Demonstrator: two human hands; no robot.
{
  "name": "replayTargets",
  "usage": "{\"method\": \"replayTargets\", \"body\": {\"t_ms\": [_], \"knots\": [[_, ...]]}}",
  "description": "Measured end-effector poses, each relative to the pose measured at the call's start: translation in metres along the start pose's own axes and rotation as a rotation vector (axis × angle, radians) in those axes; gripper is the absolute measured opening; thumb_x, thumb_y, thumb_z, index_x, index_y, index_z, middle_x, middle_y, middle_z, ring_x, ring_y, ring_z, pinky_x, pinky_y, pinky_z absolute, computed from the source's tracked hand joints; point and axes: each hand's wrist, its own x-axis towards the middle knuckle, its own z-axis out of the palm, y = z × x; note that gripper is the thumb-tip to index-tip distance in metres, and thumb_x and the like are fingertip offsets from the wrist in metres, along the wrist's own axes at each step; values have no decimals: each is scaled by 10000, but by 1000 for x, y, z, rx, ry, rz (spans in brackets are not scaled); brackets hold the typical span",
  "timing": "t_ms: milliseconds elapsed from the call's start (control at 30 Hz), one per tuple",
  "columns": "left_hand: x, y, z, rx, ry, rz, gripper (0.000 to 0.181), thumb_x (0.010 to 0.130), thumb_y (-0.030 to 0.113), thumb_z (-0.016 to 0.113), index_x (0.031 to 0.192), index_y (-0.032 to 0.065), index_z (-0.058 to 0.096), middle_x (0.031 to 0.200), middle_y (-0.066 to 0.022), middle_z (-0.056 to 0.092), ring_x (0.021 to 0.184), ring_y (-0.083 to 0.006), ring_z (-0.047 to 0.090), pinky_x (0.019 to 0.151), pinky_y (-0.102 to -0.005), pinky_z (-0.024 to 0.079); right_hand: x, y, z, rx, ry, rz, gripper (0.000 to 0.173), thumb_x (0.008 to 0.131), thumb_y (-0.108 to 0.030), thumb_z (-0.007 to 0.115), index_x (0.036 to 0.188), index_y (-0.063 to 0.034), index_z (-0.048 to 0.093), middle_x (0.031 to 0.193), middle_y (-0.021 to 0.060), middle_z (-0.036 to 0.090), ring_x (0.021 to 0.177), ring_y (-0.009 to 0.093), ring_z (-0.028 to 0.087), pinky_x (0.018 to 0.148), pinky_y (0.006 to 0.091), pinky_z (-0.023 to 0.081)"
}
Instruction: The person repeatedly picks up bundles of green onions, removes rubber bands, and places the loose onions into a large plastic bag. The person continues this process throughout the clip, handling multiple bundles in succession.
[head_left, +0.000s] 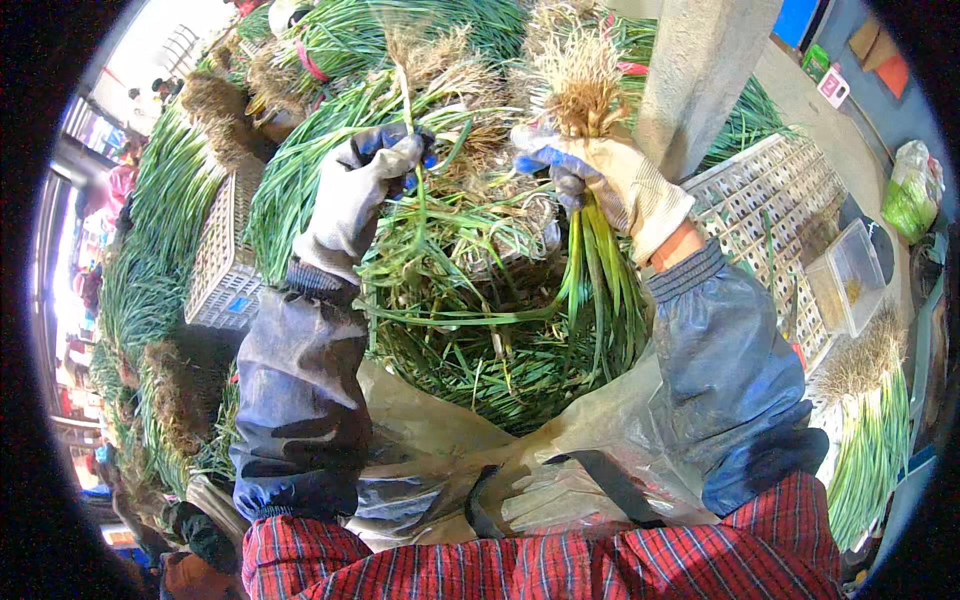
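My left hand (371, 176), in a white knit glove with blue-coated fingers, pinches a single green onion stalk (421, 206), its roots pointing up. A bunch of green onions (596, 270) is gripped in my right hand (592, 169), gloved the same way. The bunch's pale tangled roots (581, 75) stand above the fist, and its green leaves hang below. Beneath and between both hands lies a heap of loose leaves and peelings (480, 360). Behind them is a pile of green onions (450, 82) with dry roots.
At the right, a slatted plastic crate (765, 195) stands near a concrete pillar (697, 75) and a clear plastic box (847, 277). Rooted bundles (870, 442) lie at lower right. On the left are a pale crate (225, 255) and stacked green onions (161, 195). A plastic sheet (435, 435) spans my lap.
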Motion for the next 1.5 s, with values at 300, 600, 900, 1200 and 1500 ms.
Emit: {"method": "replayTargets", "body": {"t_ms": [300,600,900,1200,1500], "knots": [[-34,-4,7,-607,-181,-179,171,894,148,562,1030,45,552,813,13,567,586,-50,476,489,-174,390,0,31,48,-40,-172,-127,294,866,-249,597,1065,-40,647,833,-23,630,626,34,492,540,189,385],[-37,-36,-12,-217,17,-101,172,851,207,639,901,45,611,704,53,542,567,-51,458,515,-200,372,6,26,65,-174,-323,101,241,882,-179,558,1059,-35,637,1024,70,651,929,119,606,796,253,483],[-39,-37,-30,51,-139,-213,261,842,319,659,777,70,616,626,44,539,533,-60,457,490,-212,342,3,31,65,-201,-277,23,224,819,-262,659,931,-69,638,739,-20,615,569,27,468,455,191,354],[-13,-73,-137,70,527,-11,166,749,127,719,864,22,659,728,-18,640,577,-84,542,551,-208,429,-9,29,57,-176,-372,-24,358,895,-365,539,1019,-32,584,728,-9,562,530,13,399,449,184,317],[-63,-34,-4,-308,-134,-170,298,895,274,576,1056,23,589,679,43,512,537,-39,424,469,-171,321,-8,56,57,79,-353,69,327,951,-369,428,1013,-94,595,676,-82,459,584,17,380,512,175,323]]}}
